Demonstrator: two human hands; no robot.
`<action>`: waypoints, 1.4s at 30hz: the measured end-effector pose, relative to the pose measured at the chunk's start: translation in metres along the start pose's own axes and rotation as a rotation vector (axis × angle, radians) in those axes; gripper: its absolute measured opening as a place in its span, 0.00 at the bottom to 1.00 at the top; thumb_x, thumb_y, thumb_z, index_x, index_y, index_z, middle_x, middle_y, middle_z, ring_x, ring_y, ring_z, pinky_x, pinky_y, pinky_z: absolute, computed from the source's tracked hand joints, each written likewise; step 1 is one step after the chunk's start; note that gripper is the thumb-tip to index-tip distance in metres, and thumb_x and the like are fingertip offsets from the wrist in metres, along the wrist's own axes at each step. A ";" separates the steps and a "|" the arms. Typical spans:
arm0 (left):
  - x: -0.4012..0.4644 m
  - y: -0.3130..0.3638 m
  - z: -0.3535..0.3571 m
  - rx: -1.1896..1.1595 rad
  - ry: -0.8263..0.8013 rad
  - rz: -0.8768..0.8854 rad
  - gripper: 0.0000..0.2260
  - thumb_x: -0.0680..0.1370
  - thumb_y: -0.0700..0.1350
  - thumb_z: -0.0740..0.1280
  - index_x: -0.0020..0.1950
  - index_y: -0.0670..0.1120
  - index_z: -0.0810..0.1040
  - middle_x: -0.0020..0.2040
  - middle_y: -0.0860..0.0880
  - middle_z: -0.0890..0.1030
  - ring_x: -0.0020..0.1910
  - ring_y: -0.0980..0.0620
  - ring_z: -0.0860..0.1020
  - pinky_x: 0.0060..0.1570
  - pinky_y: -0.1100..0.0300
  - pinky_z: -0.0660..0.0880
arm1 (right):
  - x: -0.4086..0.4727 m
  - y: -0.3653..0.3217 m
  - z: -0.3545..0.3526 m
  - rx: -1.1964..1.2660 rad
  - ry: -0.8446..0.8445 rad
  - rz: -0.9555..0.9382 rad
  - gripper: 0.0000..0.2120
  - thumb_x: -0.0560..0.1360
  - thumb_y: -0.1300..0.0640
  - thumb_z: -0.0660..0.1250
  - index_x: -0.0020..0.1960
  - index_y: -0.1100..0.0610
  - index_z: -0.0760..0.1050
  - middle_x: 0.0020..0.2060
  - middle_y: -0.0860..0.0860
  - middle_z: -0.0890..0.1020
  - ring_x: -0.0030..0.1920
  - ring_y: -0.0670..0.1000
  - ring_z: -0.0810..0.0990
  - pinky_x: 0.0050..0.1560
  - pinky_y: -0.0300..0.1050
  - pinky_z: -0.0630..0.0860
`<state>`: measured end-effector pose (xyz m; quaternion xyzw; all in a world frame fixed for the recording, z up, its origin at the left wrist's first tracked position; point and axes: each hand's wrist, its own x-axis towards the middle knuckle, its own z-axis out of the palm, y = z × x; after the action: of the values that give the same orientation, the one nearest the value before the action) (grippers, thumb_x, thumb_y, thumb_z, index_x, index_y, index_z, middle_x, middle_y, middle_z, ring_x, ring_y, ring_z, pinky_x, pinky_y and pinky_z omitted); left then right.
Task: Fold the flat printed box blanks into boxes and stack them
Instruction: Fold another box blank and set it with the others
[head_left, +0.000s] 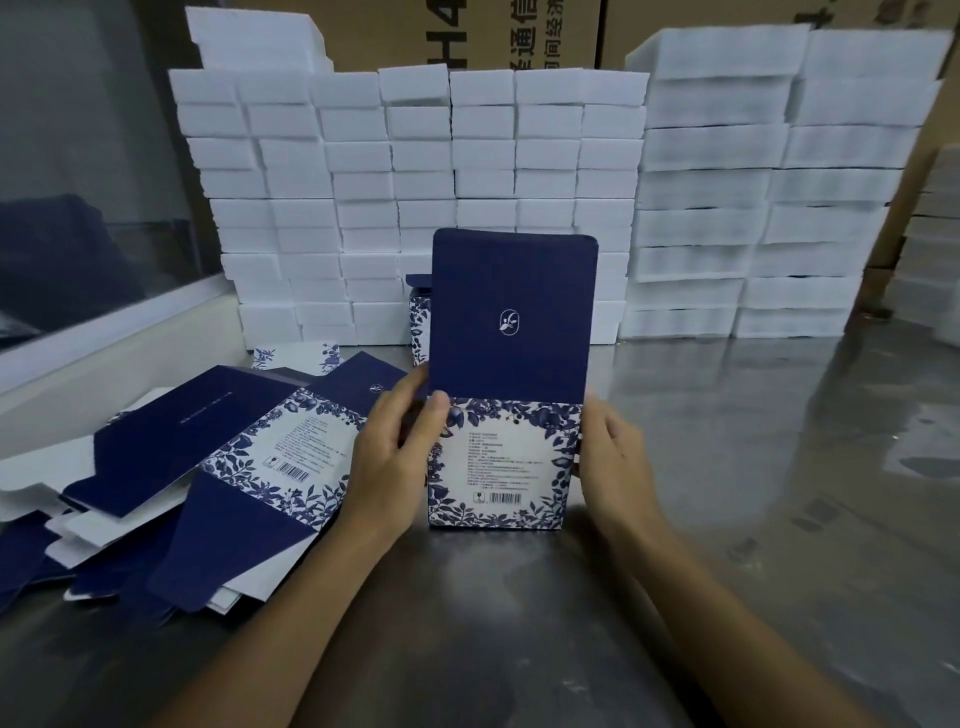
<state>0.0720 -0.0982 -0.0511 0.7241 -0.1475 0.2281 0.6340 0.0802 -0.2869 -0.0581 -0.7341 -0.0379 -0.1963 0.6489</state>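
Fingers (415, 447) of both hands curled gripping upright box (501, 462) sides

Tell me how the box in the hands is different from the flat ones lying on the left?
The held box stands upright on the table, already folded into shape; the flat blanks lie in a loose, overlapping pile. The left hand and right hand hold the box's sides; nothing touches the blanks. The box's navy flap points up; theirs lie flat. Both share the blue leaf print, barcode and navy panels.

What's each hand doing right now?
Left hand: grips the left edge of the upright box.
Right hand: holds the box's right edge.
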 end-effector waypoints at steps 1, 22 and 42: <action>0.000 0.002 0.001 -0.015 0.015 -0.002 0.23 0.76 0.62 0.60 0.66 0.53 0.76 0.61 0.50 0.80 0.63 0.50 0.77 0.66 0.44 0.71 | -0.002 -0.003 0.000 0.016 -0.023 -0.019 0.23 0.82 0.37 0.53 0.50 0.48 0.83 0.45 0.42 0.86 0.48 0.42 0.84 0.51 0.44 0.79; -0.005 0.005 0.012 0.389 0.096 0.307 0.18 0.81 0.55 0.55 0.64 0.49 0.77 0.63 0.49 0.72 0.59 0.68 0.71 0.55 0.77 0.65 | -0.018 -0.022 0.016 -0.560 0.291 -0.687 0.11 0.80 0.54 0.64 0.53 0.56 0.84 0.55 0.52 0.81 0.57 0.56 0.78 0.55 0.52 0.70; -0.011 0.009 0.025 0.510 0.245 0.448 0.17 0.81 0.49 0.58 0.56 0.42 0.82 0.60 0.49 0.80 0.55 0.50 0.80 0.48 0.51 0.79 | -0.021 -0.022 0.029 -0.620 0.234 -0.717 0.12 0.81 0.49 0.62 0.52 0.50 0.83 0.52 0.46 0.81 0.54 0.53 0.78 0.50 0.55 0.70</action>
<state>0.0616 -0.1252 -0.0512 0.7759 -0.1638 0.4762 0.3800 0.0608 -0.2507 -0.0474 -0.8063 -0.1549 -0.4909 0.2913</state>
